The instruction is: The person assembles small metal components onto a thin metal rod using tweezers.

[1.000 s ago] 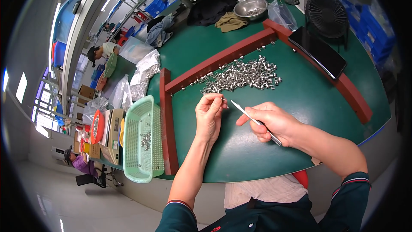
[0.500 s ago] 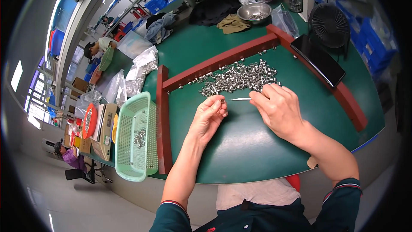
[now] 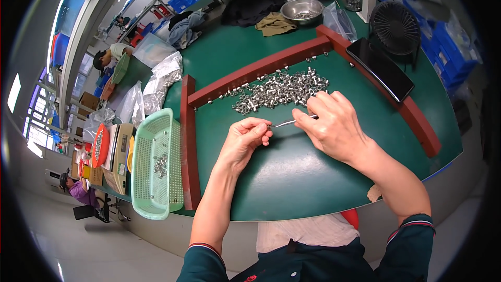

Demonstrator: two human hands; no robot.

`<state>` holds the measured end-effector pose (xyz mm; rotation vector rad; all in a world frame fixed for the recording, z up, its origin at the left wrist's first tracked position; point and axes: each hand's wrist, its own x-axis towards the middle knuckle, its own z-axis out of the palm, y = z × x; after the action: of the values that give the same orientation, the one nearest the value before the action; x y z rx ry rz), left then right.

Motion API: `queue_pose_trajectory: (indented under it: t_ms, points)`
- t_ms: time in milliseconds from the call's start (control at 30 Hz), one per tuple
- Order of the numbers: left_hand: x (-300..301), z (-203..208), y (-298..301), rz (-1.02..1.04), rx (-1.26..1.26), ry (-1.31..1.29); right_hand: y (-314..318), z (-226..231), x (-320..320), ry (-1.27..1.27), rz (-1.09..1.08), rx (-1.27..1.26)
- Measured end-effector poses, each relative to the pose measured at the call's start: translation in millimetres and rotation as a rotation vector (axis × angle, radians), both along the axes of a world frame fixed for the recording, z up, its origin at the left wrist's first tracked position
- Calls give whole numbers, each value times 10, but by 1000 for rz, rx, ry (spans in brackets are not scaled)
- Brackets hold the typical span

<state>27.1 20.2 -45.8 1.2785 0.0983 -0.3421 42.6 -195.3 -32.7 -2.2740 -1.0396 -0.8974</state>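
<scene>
My left hand (image 3: 240,143) is closed, pinching a small metal ring (image 3: 270,127) between thumb and fingertips. My right hand (image 3: 336,130) is wrapped round a slim pointed metal tool (image 3: 284,123), whose exact kind I cannot make out. The tool's tip reaches the ring, and its rear end shows beyond the fingers. Just past both hands lies a loose heap of small shiny metal rings (image 3: 282,91) on the green tabletop (image 3: 292,177). A dark red three-sided frame (image 3: 261,70) borders the heap. Left of it, a pale green plastic basket (image 3: 138,177) holds several similar metal pieces.
A black phone (image 3: 381,70) rests on the frame's right bar, near a black fan (image 3: 395,28). At the back are a steel bowl (image 3: 302,10) and cloths (image 3: 274,23). Plastic bags (image 3: 159,83), an orange tray (image 3: 100,145) and a scale (image 3: 119,151) stand left. Other people sit farther off.
The tool's tip has come leftward to the ring in my left hand, and the tool is now tilted. My right hand has turned slightly. The whole view has shifted a little.
</scene>
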Motion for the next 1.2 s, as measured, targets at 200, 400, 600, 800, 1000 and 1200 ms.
queue_pose_trajectory:
  t_ms: [200,400,600,800,1000,1200]
  points:
    - [-1,16,19,-47,64,-13,-18,8,21,-51,-2,-58]
    - [-6,27,41,-108,70,-42,-16,-63,53,-83,-2,-101]
    - [-20,24,40,-48,40,-89,5,-112,37,12,27,-8]
    - [-36,24,-13,10,39,-136,30,-125,-25,234,47,52]
    - [-49,12,-51,60,50,-169,41,-105,-32,664,85,121]
    - [-21,-16,-19,-19,-121,-87,51,-53,-49,819,85,215]
